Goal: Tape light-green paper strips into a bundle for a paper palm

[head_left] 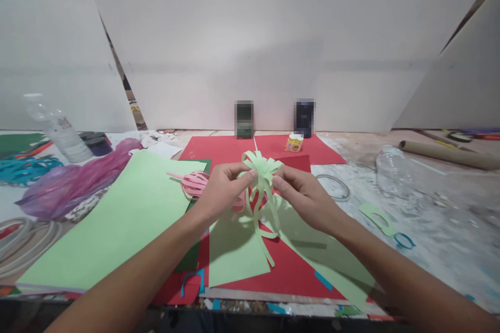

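Between my two hands is a light green paper-strip flower (264, 169), its strips fanning out at the top and several long curled ones hanging down. My left hand (230, 183) pinches its left side between thumb and fingers. On the other side, my right hand (299, 190) grips the strips with closed fingertips. Just behind my left hand lies a pink paper-strip flower (194, 184), partly hidden by that hand. Below the hands are cut light green sheets (230, 255) on red paper (300, 268).
A stack of light green paper (113, 223) lies left, near a purple plastic bag (84, 182) and a water bottle (58, 127). A small yellow glue jar (294, 143) stands behind. To the right are a clear jar (392, 171), a cardboard tube (449, 155) and paper scraps. White boards (273, 47) stand upright behind.
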{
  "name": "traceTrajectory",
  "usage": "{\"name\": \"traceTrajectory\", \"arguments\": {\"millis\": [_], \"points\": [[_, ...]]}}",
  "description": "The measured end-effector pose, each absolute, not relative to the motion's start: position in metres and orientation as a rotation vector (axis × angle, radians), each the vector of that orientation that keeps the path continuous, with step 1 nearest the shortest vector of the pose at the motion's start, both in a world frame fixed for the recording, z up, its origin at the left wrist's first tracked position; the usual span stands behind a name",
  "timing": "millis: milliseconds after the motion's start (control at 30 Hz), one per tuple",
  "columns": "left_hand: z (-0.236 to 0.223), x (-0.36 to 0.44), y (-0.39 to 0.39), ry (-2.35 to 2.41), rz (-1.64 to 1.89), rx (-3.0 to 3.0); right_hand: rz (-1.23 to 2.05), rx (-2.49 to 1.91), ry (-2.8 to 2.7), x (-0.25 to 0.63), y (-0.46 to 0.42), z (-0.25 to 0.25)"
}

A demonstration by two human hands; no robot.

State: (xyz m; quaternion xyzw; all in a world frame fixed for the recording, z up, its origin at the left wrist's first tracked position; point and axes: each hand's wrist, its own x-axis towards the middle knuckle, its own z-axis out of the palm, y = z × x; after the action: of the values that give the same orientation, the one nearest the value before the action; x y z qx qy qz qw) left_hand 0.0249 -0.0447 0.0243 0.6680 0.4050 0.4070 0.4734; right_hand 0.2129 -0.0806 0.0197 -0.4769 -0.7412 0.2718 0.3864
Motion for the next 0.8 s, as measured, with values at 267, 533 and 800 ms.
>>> {"name": "traceTrajectory", "arguments": {"millis": [267, 533, 800], "points": [[0.0230, 0.0267, -0.0474, 1.003, 0.979, 1.570, 0.612, -1.145, -1.815, 0.2095, -0.0810, 0.0150], [0.0231, 0.0273, -0.0482, 0.971, 1.013, 1.581, 0.504, -1.176, -1.807, 0.2052, -0.0800, 0.0133], [0.0196, 0.0279, -0.0478, 0.908, 1.016, 1.547, 0.486, -1.179, -1.801, 0.2035, -0.0801, 0.0125]]}}
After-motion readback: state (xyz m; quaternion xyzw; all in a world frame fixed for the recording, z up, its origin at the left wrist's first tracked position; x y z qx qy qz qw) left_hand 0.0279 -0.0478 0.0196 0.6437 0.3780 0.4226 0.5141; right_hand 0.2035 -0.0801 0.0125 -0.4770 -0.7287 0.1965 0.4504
